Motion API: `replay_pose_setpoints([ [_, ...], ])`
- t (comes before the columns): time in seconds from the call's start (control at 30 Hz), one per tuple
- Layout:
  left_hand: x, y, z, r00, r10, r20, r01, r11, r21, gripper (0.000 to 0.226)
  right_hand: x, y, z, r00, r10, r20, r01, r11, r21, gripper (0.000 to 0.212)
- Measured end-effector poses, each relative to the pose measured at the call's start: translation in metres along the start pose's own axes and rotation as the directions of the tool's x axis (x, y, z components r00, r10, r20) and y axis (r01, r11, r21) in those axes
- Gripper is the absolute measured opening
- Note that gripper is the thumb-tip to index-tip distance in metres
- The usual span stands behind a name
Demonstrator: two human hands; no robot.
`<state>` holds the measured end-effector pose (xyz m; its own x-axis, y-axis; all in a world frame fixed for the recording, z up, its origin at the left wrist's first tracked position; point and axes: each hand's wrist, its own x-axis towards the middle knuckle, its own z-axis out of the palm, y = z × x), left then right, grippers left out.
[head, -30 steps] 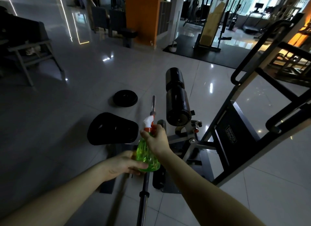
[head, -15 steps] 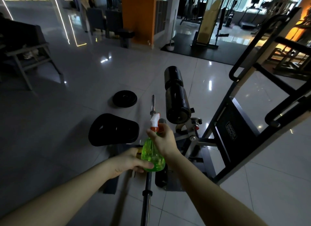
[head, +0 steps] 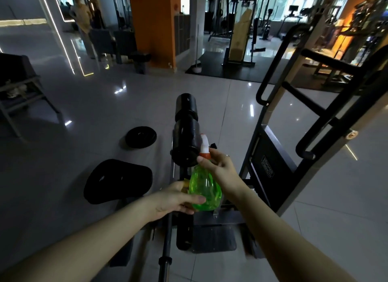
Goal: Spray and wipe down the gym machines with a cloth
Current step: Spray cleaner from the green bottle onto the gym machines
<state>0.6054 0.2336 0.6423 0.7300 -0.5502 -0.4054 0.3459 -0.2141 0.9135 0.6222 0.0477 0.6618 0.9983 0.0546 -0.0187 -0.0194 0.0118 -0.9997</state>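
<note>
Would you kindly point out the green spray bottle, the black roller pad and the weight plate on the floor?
green spray bottle point(head: 205, 186): head view, its translucent body.
black roller pad point(head: 185, 134): head view, its curved side.
weight plate point(head: 141, 137): head view, its flat top.

Translucent plastic spray bottle point(head: 204, 189); glossy floor point(head: 231, 105)

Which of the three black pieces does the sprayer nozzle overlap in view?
The cylindrical roller pad: the nozzle of the spray bottle sits before its near end. The flat seat pad and round weight plate lie further left.
</note>
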Motion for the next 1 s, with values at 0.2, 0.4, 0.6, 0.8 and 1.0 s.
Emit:
replay_pose_setpoints([
  [0.2, 0.039, 0.007, 0.045, 0.998, -0.052, -0.036, 0.053, 0.998, 0.024, 0.064, 0.012, 0.015, -0.061, 0.997, 0.047, 0.058, -0.048, 0.999, 0.024, 0.035],
  [0.4, 0.067, 0.000, 0.075, 0.990, -0.099, -0.096, 0.103, 0.994, 0.034, 0.084, 0.014, 0.032, -0.099, 0.976, 0.132, 0.170, -0.148, 0.985, 0.083, 0.032],
  [0.6, 0.075, -0.017, 0.100, 0.977, -0.179, -0.114, 0.182, 0.983, 0.012, 0.067, 0.007, 0.061, -0.117, 0.964, 0.143, 0.223, -0.186, 0.965, 0.184, 0.043],
  [0.8, 0.076, -0.035, 0.106, 0.967, -0.234, -0.099, 0.233, 0.972, -0.015, 0.071, -0.004, 0.085, -0.126, 0.939, 0.236, 0.251, -0.299, 0.920, 0.254, 0.065],
  [1.0, 0.077, -0.050, 0.115, 0.961, -0.266, -0.070, 0.265, 0.964, -0.019, 0.063, -0.017, 0.092, -0.129, 0.945, 0.214, 0.249, -0.282, 0.918, 0.281, 0.027],
])
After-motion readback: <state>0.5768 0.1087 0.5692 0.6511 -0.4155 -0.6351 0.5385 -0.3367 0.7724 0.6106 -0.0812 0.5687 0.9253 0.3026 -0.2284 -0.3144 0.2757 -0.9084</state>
